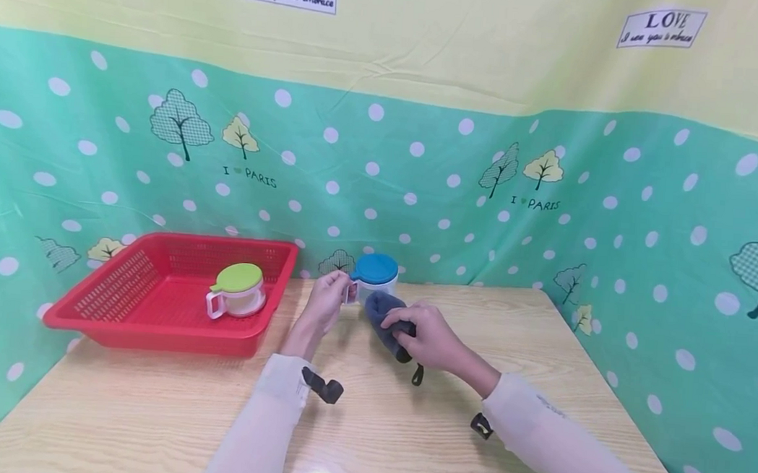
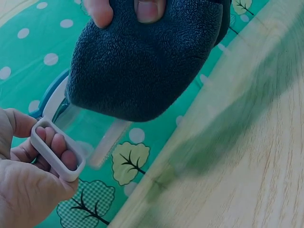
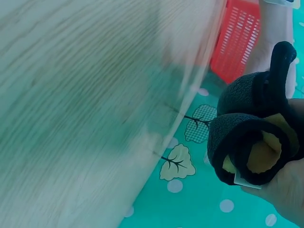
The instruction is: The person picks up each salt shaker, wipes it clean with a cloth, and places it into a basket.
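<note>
My left hand (image 1: 324,302) grips the pale handle (image 2: 71,175) of a clear jar (image 1: 384,287) with a blue lid (image 1: 377,267). In the left wrist view, the fingers of that hand show through the handle's loop. A dark grey-blue fleecy cloth (image 1: 382,308), bunched up with black trim and a hanging loop, is held in my right hand (image 1: 430,334). The cloth overlaps the front right of the jar in the head view and covers much of it in the left wrist view. Seen from the right wrist, the cloth (image 3: 232,137) is rolled at its near end.
A red plastic basket (image 1: 173,342) stands on the left of the wooden table (image 1: 405,441). Inside it is a similar jar with a green lid (image 1: 238,277) and a pink-white handle. A green and yellow printed curtain (image 1: 413,217) hangs close behind the jar and along both sides.
</note>
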Available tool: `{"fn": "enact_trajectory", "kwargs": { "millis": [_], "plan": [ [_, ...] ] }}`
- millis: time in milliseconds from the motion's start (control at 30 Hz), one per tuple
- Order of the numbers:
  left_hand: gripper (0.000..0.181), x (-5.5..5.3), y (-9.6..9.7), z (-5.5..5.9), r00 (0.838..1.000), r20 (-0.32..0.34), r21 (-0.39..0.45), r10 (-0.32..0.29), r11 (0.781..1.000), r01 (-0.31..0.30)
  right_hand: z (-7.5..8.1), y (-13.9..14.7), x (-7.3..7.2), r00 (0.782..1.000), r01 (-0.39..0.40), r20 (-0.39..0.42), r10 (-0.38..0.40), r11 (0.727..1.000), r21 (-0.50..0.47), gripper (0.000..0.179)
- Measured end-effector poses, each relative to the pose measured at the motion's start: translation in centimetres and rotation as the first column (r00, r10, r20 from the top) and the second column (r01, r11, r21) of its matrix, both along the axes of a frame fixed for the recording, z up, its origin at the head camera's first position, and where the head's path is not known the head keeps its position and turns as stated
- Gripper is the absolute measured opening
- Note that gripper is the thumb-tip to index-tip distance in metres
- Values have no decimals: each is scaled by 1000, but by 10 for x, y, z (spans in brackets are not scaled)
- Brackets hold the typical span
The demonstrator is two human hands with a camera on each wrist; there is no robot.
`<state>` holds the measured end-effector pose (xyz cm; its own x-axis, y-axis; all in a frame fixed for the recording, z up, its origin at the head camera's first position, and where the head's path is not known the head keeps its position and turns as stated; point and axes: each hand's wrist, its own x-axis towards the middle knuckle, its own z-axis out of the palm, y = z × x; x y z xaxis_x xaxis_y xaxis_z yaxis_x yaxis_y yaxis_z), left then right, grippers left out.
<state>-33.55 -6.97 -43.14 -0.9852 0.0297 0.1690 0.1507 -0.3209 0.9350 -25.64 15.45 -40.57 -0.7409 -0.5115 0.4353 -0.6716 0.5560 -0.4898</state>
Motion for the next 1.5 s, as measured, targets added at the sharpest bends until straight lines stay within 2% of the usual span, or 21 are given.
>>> {"fn": "enact_trajectory", "kwargs": {
  "millis": [267, 533, 767, 1033, 1200, 1500],
  "plan": [
    [22, 1, -1, 3, 1000, 2, 16, -9, 1000, 9, -1, -4, -1, 999, -11, 49, 10, 1000, 16, 24],
    [20, 0, 1, 6, 1000, 18, 53, -24, 998, 23, -6, -4, -9, 999, -40, 28, 39, 998, 41, 25],
    [17, 0, 3, 9, 999, 32, 58, -18, 998, 16, -14, -2, -22, 1000, 20, -24, -20, 1000, -17, 23],
    [21, 1, 1, 10, 999, 30, 51, -14, 999, 13, -19, 11, -33, 998, 58, -36, -60, 997, -45, 23],
    [21, 1, -3, 9, 1000, 18, 52, -19, 998, 18, -19, 24, -39, 994, 105, -38, -106, 994, -41, 24],
    [23, 1, -2, 10, 998, 38, 47, -47, 998, 45, -14, 34, -51, 988, 141, -66, -143, 989, -37, 28]
  ]
}}
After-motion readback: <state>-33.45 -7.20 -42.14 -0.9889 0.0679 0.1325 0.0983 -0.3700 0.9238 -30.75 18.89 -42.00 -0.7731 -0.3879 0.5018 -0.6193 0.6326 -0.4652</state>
